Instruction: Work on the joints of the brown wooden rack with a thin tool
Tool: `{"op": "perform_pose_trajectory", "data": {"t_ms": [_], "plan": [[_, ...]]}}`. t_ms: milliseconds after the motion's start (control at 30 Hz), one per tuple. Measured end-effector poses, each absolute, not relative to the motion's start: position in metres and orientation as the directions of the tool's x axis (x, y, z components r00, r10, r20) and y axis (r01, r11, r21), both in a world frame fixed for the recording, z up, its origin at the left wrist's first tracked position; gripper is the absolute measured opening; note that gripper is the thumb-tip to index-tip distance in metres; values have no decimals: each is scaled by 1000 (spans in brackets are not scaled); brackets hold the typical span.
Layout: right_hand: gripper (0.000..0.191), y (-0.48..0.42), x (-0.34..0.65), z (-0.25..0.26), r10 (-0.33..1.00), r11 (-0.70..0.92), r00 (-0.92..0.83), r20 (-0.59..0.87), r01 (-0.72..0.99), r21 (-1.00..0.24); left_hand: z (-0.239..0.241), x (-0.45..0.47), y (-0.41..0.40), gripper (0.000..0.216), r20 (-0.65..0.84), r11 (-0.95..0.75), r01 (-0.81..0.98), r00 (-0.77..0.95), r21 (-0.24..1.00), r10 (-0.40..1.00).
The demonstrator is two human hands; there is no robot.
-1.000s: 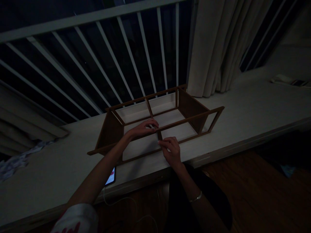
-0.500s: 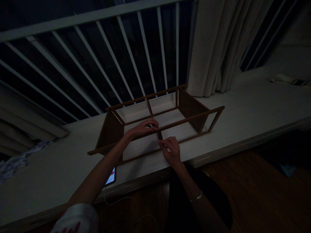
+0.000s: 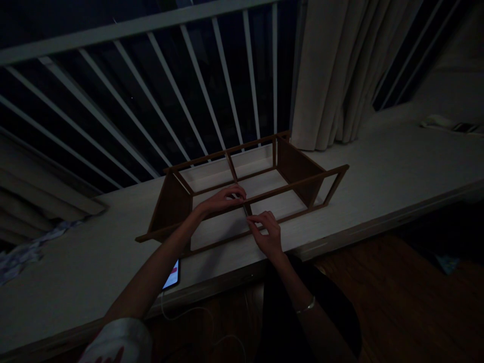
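Note:
A brown wooden shelf frame point(image 3: 285, 193) lies on its side on a pale window ledge point(image 3: 381, 171), its panels standing at the left and right ends. My left hand point(image 3: 224, 198) is closed at the middle of the upper near rail, where a short crossbar joins it; its fingertips bend over the rail. Just below and to the right, my right hand point(image 3: 267, 233) pinches thumb and forefinger together at that crossbar. Whatever lies between those fingertips is too small and dark to make out.
A lit phone point(image 3: 173, 276) with a white cable point(image 3: 189, 308) lies at the ledge's front edge, beside my left forearm. White railing bars point(image 3: 196, 75) rise behind the frame. Curtains point(image 3: 321, 75) hang at both sides, and a crumpled cloth point(image 3: 26, 254) lies far left.
My right hand has shifted very slightly at the crossbar. The left hand and the wooden frame look the same.

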State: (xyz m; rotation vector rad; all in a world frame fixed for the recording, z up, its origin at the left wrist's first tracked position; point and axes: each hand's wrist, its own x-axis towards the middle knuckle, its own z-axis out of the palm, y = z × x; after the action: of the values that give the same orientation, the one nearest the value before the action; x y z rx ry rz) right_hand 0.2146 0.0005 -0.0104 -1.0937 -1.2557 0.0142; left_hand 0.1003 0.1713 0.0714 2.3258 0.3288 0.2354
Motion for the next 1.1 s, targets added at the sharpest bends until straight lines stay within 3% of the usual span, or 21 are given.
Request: {"op": "perform_pose_trajectory", "data": {"t_ms": [300,1100], "plan": [[13,1,214,-9,643,558,340,687,406,-724,70,101,173,24,85,-693,148,953,705,290],[13,1,215,-10,699,551,299,650,356,-755,67,101,175,24,95,-692,140,952,708,291]]}}
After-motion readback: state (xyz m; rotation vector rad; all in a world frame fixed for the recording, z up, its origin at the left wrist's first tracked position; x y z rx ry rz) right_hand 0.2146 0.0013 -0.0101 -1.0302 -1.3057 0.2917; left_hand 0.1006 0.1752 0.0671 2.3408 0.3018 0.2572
